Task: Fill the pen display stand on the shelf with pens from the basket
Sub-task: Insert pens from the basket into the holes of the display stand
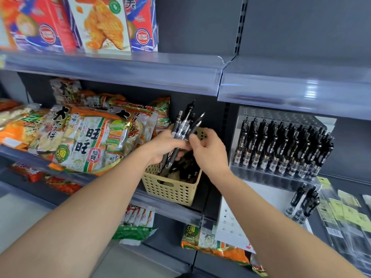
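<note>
A beige perforated basket stands on the middle shelf with black pens lying in it. Above it my left hand grips a bunch of several black pens, their clicker ends pointing up. My right hand pinches one pen of that bunch at its middle. To the right stands a clear pen display stand, its upper tier packed with upright black pens. A few pens stand in its lower front tier.
Snack bags crowd the shelf left of the basket. Snack boxes stand on the shelf above. More packets lie on the shelf below. A clear holder with yellow labels lies at the far right.
</note>
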